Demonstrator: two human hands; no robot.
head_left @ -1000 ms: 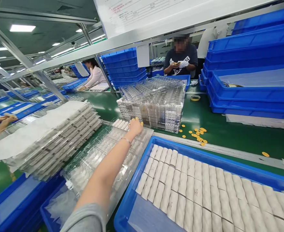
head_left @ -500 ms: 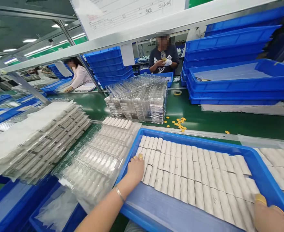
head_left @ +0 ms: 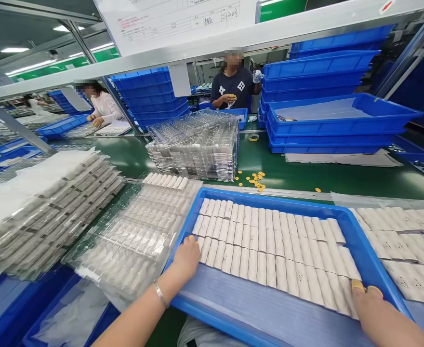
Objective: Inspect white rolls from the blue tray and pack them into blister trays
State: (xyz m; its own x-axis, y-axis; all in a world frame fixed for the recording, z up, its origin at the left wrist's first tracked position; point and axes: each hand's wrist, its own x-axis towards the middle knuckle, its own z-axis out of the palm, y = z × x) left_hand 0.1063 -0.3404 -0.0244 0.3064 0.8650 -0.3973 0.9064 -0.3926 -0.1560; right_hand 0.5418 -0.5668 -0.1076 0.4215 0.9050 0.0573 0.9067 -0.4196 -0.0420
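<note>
A blue tray holds several rows of white, soft-looking wrapped rolls side by side. My left hand, with yellow finger covers, has its fingers curled against the left end of the front row. At the opposite end of that row, my right hand presses its yellow-covered fingertips against the last rolls. The front row lies between the two hands. A translucent ribbed liner shows in the near part of the tray. The fingers' undersides are partly hidden.
Left of the tray lies a clear plastic blister tray with white rolls, beside a tall stack of filled trays. Clear trays, yellow discs and blue bins stand beyond. More rolls lie right. Two people work opposite.
The view has shifted, so the tray and both hands appear farther left. Both hands stay at the ends of the front row. The person opposite has raised a gloved hand holding an object.
</note>
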